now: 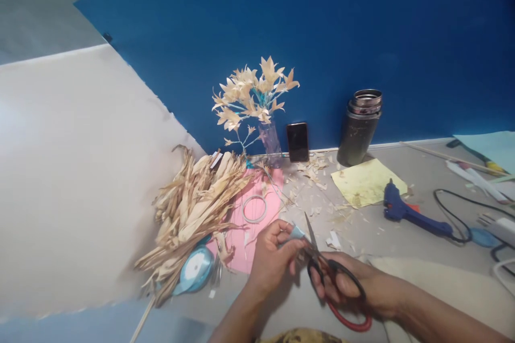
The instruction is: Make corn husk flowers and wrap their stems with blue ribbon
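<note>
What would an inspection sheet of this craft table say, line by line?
Surface: grey table, littered with husk scraps.
Job's things: scissors; light blue ribbon piece.
Clutter: dried husks, ribbon roll, pink sheet, yellow paper, flask, phone, husk flowers in vase.
Hands: left hand pinches the ribbon; right hand holds the scissors.
Cables: black cord by the glue gun.
Surroundings: blue backdrop.

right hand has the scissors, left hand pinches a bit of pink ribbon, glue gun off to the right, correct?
Not quite: the ribbon pinched in the left hand is light blue, not pink, as the head view shows. The right hand does hold the scissors, and the glue gun lies to the right.
</note>
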The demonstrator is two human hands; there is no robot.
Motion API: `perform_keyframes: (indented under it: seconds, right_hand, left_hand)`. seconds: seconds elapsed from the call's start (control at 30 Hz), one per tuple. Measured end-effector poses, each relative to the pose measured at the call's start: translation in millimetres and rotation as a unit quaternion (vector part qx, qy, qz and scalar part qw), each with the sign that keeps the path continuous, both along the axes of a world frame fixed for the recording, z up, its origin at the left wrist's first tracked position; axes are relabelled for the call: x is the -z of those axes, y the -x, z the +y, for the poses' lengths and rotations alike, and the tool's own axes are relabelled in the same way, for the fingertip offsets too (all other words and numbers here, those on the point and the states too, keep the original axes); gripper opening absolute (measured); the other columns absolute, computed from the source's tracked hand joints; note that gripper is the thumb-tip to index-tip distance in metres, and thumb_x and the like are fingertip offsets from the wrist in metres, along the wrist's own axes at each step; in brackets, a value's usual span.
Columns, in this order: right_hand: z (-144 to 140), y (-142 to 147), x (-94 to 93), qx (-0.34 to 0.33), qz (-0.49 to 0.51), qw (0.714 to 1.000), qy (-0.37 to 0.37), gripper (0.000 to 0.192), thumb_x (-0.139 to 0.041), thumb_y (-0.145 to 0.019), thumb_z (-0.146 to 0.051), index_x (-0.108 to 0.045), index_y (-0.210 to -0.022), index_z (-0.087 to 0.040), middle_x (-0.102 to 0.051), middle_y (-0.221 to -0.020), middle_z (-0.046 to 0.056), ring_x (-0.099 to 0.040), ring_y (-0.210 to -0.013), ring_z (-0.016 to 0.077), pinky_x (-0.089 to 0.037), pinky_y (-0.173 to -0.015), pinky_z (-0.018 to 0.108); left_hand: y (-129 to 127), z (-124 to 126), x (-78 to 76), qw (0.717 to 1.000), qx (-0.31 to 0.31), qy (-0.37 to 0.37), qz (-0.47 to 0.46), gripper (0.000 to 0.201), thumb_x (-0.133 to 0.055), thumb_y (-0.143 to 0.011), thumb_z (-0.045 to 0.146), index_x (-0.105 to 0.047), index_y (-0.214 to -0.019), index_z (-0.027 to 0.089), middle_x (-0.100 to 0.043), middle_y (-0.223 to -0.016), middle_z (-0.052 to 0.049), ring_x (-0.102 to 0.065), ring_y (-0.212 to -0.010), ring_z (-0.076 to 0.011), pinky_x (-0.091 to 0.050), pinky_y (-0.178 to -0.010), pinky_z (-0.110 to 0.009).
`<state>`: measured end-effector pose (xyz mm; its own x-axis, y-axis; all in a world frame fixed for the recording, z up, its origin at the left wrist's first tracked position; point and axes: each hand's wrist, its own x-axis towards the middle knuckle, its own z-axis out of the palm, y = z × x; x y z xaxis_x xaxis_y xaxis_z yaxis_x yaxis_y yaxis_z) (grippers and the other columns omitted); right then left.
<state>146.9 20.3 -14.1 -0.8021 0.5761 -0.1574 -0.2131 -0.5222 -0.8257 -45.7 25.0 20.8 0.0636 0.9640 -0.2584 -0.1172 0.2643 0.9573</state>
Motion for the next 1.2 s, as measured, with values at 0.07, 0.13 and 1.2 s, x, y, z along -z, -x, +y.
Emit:
perform_keyframes:
  seconds: [0.07,0.13,1.2]
  right_hand:
    - [0,1,1.6,0.012,-0.008,1.000,-0.006,0.075,-0.074,-0.059,-0.081,-0.063,-0.088,-0.012,-0.060,-0.073,0.001,-0.035,-0.054,0.0060,-0.025,-0.049,0.020]
    - [-1,1,3.1,0.015,-0.025,1.000,-0.006,0.072,-0.073,-0.061,-0.081,-0.062,-0.084,-0.013,-0.060,-0.071,0.001,-0.036,-0.053,0.0063,-0.025,-0.048,0.020]
    - [-14,5,13.2,0.110,0.017,0.989,0.094,0.061,-0.075,-0.067,-0.074,-0.049,-0.067,-0.019,-0.034,-0.048,-0.011,-0.015,-0.041,0.0030,-0.010,-0.039,0.021]
  left_hand:
    - [-2,-1,-0.3,1.000,-0.010,0.006,0.003,0.043,-0.080,-0.069,0.051,-0.053,-0.079,0.019,-0.072,-0.067,-0.003,-0.036,-0.030,-0.0035,-0.022,-0.034,-0.019]
    - [-3,-1,1.5,1.000,-0.017,0.009,0.000,0.044,-0.075,-0.073,0.057,-0.053,-0.079,0.019,-0.072,-0.068,-0.003,-0.033,-0.030,-0.0024,-0.016,-0.034,-0.019]
    - [-14,0,11.5,0.999,0.009,0.008,-0.042,0.039,-0.076,-0.074,0.042,-0.045,-0.077,0.020,-0.075,-0.066,-0.008,-0.033,-0.026,-0.0020,-0.015,-0.031,-0.017]
